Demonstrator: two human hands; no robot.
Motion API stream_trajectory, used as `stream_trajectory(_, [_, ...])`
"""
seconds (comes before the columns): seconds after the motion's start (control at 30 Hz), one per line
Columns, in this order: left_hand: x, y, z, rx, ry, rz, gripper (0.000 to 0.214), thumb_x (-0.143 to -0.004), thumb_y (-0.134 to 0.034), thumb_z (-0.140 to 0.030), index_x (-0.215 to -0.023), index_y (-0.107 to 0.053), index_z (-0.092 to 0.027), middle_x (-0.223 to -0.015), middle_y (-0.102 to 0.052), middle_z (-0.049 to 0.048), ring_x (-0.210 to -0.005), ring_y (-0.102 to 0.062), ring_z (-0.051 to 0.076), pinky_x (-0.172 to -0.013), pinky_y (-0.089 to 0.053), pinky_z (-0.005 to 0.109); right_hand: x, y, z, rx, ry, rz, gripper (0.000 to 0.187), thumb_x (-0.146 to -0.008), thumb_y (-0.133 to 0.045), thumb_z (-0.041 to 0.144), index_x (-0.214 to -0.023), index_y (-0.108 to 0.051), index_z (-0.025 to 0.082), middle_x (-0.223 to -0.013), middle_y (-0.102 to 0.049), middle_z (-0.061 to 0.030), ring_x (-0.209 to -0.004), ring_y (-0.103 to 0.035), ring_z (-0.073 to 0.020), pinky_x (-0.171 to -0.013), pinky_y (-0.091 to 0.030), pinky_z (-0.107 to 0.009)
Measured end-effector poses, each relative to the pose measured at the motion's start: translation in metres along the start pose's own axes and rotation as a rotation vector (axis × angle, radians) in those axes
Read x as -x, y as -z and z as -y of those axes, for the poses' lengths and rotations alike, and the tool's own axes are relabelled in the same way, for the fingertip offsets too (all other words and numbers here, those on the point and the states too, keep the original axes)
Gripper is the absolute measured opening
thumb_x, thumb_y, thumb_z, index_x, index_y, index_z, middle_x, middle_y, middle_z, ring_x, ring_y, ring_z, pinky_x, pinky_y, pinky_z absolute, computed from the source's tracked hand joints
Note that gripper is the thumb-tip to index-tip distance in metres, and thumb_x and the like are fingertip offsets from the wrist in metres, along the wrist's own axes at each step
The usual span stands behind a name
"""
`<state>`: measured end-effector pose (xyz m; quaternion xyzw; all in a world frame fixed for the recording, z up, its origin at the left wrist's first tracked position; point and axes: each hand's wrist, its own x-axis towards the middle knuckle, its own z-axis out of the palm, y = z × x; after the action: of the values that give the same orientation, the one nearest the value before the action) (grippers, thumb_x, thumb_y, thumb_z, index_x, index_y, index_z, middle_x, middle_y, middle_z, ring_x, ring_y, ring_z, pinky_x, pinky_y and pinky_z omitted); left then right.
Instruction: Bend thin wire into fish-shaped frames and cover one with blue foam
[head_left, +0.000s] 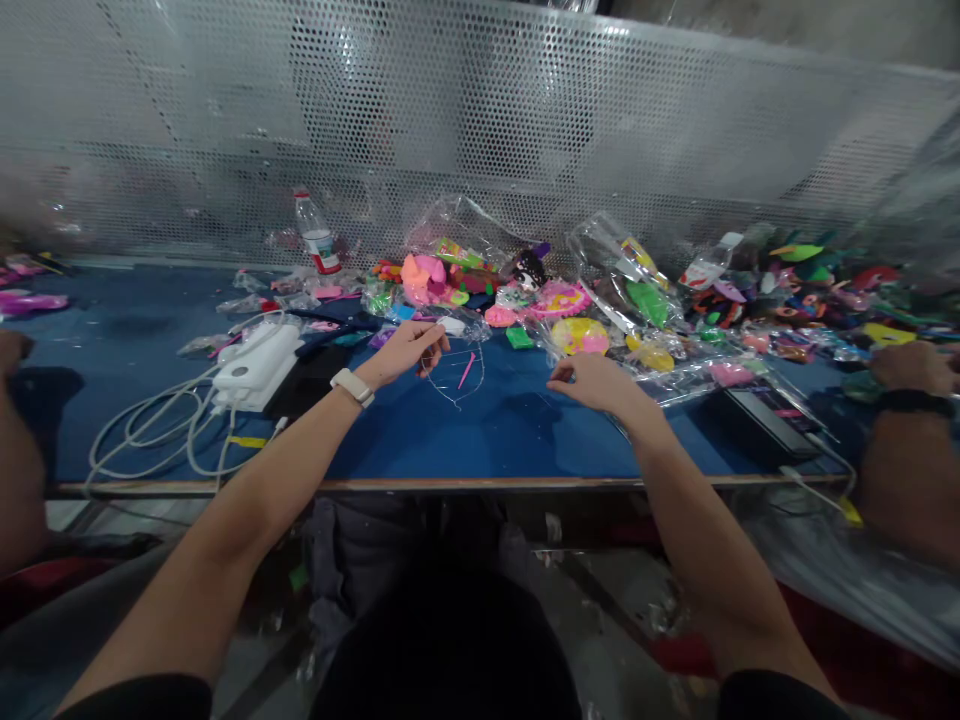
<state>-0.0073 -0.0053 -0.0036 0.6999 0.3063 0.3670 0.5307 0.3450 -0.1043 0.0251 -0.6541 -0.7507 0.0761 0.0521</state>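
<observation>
My left hand (411, 352), with a pale band on its wrist, is closed with curled fingers over the blue table. From its fingertips hangs a thin, pale, shiny outline (457, 402); whether it is thread or the edge of a clear bag I cannot tell. Within that outline shows a small pink stick (466, 370). To the right, my right hand (596, 383) hovers above the table with thumb and fingers pinched together. Anything between those fingertips is too small to make out. Just beyond it lies a yellow and pink clay piece (579, 337) among clear plastic.
Colourful clay pieces and clear bags pile along the back, below a perforated metal panel (450, 110). Bottles (319, 235) stand or lean there. A white power strip (257, 365) with cables sits left, a black box (769, 425) right. Other people's hands (913, 368) flank me.
</observation>
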Motion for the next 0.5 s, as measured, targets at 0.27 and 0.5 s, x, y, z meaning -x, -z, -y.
stream_trajectory(0.27, [-0.003, 0.003, 0.008, -0.01, 0.019, 0.022, 0.051, -0.099, -0.069, -0.067, -0.081, -0.071, -0.019, -0.056, -0.062, 0.0034, -0.041, -0.054, 0.012, -0.04, -0.042, 0.024, -0.022, -0.008, 0.028, 0.035, 0.015, 0.217, 0.03, -0.087, -0.075, 0.012, -0.059, -0.069, 0.02, -0.067, -0.074, -0.0078, -0.065, -0.069, -0.0214, -0.063, -0.045, -0.031])
stream_trajectory(0.5, [-0.005, 0.005, 0.015, 0.003, -0.004, 0.022, 0.05, -0.102, -0.066, -0.065, -0.082, -0.072, -0.02, -0.056, -0.061, 0.0034, -0.042, -0.053, 0.012, -0.042, -0.042, 0.025, -0.018, -0.009, 0.034, 0.226, 0.1, 0.284, 0.032, -0.093, -0.071, 0.014, -0.062, -0.062, 0.019, -0.072, -0.069, -0.0087, -0.062, -0.061, -0.0189, -0.06, -0.033, -0.032])
